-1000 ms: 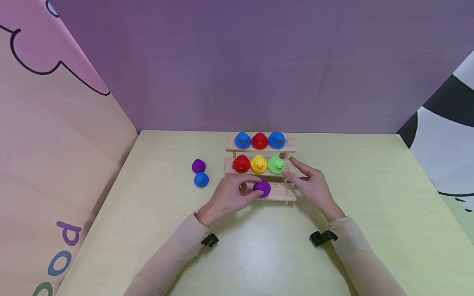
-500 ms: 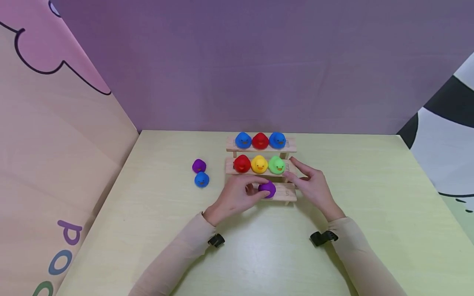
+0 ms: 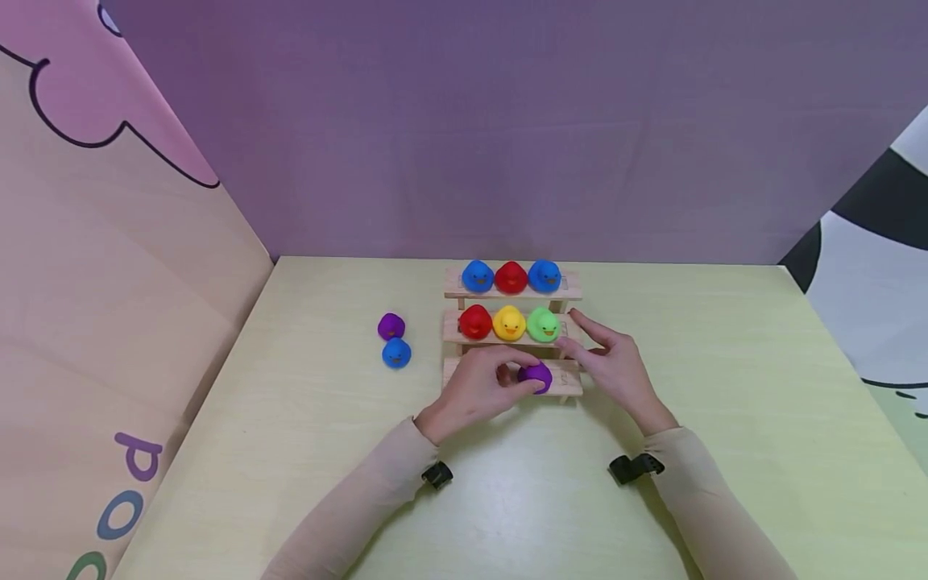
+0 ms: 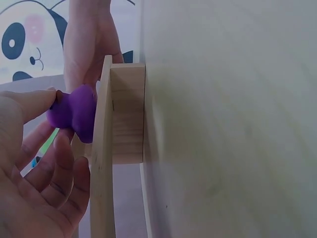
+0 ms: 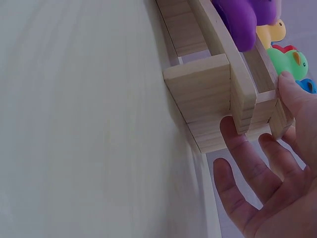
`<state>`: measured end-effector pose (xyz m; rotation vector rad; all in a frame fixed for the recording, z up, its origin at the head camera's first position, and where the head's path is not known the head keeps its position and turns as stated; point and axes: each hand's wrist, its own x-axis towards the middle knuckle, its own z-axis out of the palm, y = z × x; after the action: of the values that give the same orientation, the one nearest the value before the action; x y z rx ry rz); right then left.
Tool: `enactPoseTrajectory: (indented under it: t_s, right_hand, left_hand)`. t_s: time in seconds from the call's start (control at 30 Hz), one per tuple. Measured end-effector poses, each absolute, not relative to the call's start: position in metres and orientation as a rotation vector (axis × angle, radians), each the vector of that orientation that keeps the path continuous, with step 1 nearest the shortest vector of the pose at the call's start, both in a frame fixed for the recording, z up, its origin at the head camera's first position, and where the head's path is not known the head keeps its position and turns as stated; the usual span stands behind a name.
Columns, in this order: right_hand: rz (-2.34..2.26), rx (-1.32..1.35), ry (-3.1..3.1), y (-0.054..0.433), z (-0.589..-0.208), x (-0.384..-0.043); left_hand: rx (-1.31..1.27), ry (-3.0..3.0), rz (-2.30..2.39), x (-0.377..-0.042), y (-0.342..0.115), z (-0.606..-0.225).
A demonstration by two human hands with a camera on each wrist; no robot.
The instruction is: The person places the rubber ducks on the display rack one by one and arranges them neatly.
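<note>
My left hand (image 3: 478, 387) pinches a purple rubber duck (image 3: 538, 374) between thumb and fingers, over the right half of the lowest step of a three-tier wooden stand (image 3: 571, 380). In the left wrist view the duck's base (image 4: 88, 116) lies right against the step board (image 4: 103, 144). At the stand's right end my right hand (image 3: 616, 366) grips the middle step, thumb at the near edge and index finger at the far edge. Beside that thumb sits a green duck (image 3: 544, 325), with a yellow duck (image 3: 510, 323) and a red duck (image 3: 475, 322) left of it.
On the top step sit a blue duck (image 3: 478, 276), a red duck (image 3: 511, 278) and another blue duck (image 3: 544, 276). Left of the stand, a purple duck (image 3: 391, 325) and a blue duck (image 3: 396, 353) lie on the pale table (image 3: 326, 387). A purple wall (image 3: 464, 129) rises behind.
My left hand has slid the purple duck rightward along the lowest step, from near its middle to the right part. The right hand has stayed at the stand's end.
</note>
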<state>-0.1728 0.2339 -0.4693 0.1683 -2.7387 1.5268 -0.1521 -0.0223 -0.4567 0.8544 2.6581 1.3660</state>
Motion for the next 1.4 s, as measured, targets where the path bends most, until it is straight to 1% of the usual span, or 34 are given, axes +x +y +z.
enactPoseTrajectory:
  t_s: [0.47, 1.4]
  right_hand:
    - [1.521, 0.169, -2.731, 0.233, -0.468, -0.172]
    - [1.516, 0.172, -2.719, 0.233, -0.47, -0.173]
  left_hand:
    - [0.799, 2.672, 1.353, -0.157, -0.012, -0.46]
    - [0.78, 2.698, 1.265, -0.157, -0.005, -0.458]
